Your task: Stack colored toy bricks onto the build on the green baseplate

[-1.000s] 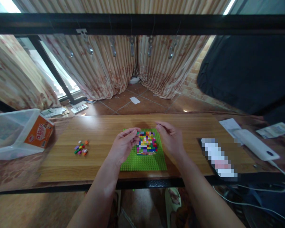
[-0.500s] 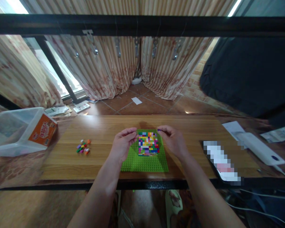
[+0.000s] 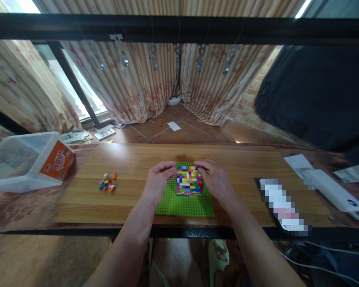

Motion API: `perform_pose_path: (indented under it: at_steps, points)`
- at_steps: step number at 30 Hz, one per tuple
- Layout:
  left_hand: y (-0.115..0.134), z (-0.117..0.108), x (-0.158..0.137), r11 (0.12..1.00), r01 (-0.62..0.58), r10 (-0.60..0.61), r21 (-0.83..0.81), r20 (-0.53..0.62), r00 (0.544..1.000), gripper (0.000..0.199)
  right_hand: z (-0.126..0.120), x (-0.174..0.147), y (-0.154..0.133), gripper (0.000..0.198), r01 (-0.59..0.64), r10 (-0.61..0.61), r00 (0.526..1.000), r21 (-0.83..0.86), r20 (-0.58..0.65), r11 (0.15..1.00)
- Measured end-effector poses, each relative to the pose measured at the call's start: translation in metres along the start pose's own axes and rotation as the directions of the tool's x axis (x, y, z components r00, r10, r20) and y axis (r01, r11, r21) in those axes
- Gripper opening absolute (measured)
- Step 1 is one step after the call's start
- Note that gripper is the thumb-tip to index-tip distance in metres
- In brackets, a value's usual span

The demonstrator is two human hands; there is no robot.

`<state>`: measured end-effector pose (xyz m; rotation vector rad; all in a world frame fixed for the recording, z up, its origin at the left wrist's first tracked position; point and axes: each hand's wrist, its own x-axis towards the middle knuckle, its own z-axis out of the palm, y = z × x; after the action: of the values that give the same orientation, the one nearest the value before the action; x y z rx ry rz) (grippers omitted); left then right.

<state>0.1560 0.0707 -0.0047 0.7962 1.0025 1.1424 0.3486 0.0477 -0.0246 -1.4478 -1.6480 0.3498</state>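
A block of multicoloured toy bricks stands on a green studded baseplate in front of me. My left hand is at the block's far left corner, thumb and fingers pressed together. Whatever lies between those fingertips is too small to make out. At the far right corner, my right hand is closed in a pinch on a small purple brick, which is at the top of the block and partly covered by the fingers. I cannot tell whether that brick is seated.
Loose coloured bricks lie in a small pile on the wooden table, left of the baseplate. A clear plastic bin with an orange label stands at far left. On the right are a phone and a white device with a cable.
My right hand has moved slightly left and nearer, bringing the purple brick from beyond the block's corner onto its far right corner. My left hand stays at the left corner. The view has shifted slightly.
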Motion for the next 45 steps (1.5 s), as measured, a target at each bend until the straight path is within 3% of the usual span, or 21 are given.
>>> perform_pose_path:
  at_steps: [6,20,35,45]
  points:
    - [0.0,0.0,-0.001,1.0,-0.005,0.005,0.026,0.003,1.0,0.021,0.0,-0.002,0.004,0.036,-0.031,0.031,0.999,0.003,0.029,0.999]
    - [-0.001,0.0,-0.001,1.0,0.0,0.0,0.026,-0.002,1.0,0.02,0.006,-0.003,0.009,0.031,-0.246,0.248,0.968,0.236,0.023,0.94]
    - [-0.005,0.005,-0.001,0.999,0.006,-0.007,0.043,0.013,1.0,0.017,0.007,0.0,0.009,0.028,-0.326,0.321,0.945,0.196,0.061,0.925]
    - [-0.012,0.005,0.0,0.988,-0.027,0.025,0.15,0.014,1.0,0.017,0.009,0.002,0.009,0.026,-0.328,0.323,0.944,0.22,0.06,0.919]
